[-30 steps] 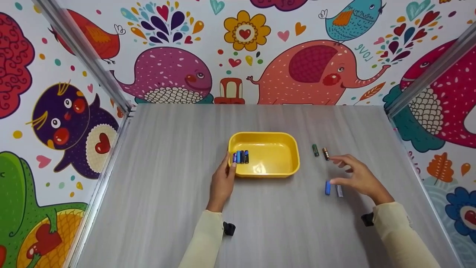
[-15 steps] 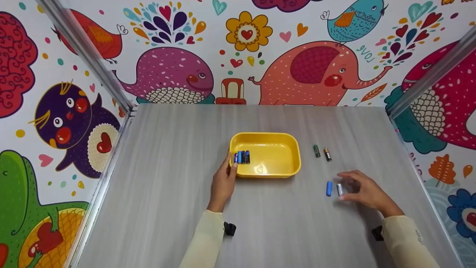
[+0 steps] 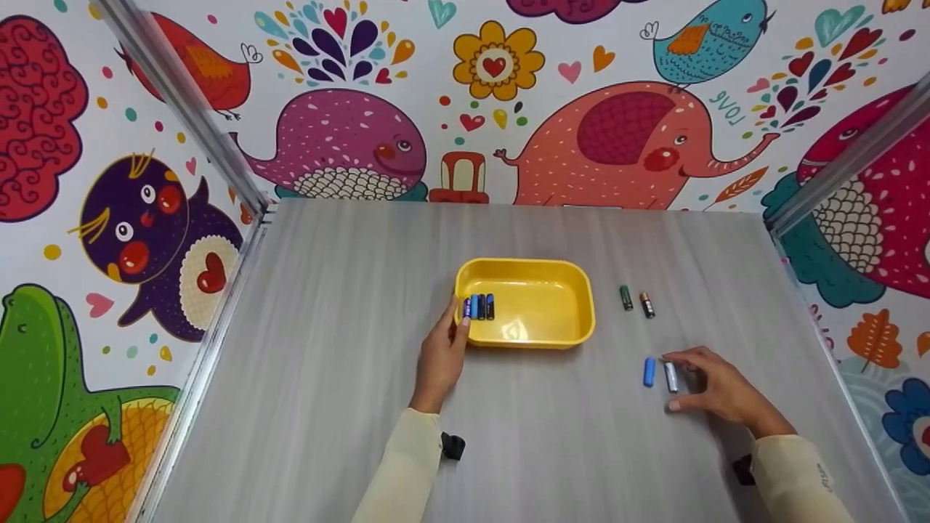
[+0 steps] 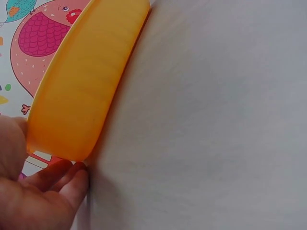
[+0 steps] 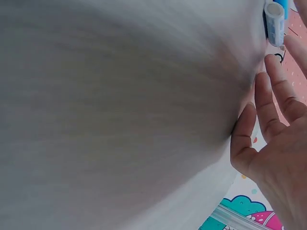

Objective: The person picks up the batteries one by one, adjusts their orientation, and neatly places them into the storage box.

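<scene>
My left hand (image 3: 440, 359) grips the left end of a yellow tray (image 3: 541, 309), thumb over its rim and fingers outside. In the left wrist view the fingers curl by the tray's outer wall (image 4: 86, 86). Several batteries (image 3: 482, 306) lie side by side at the tray's left end, purple, blue and dark. My right hand (image 3: 719, 390) rests low over the table, thumb and forefinger spread on either side of a silver battery (image 3: 671, 378); no firm grip shows. Left of it lies a blue battery (image 3: 649, 372). In the right wrist view the silver battery (image 5: 275, 24) stands near the fingertips.
Farther back, right of the tray, lie a green battery (image 3: 625, 298) and a black battery with a copper end (image 3: 647, 305). Walls printed with cartoon animals enclose the grey table (image 3: 349, 312) at the back and sides, with metal posts (image 3: 189, 109) at the corners.
My right hand has moved nearer to me and right, from by the copper-ended battery to around the silver one. My left hand keeps its hold on the tray. The view has shifted slightly.
</scene>
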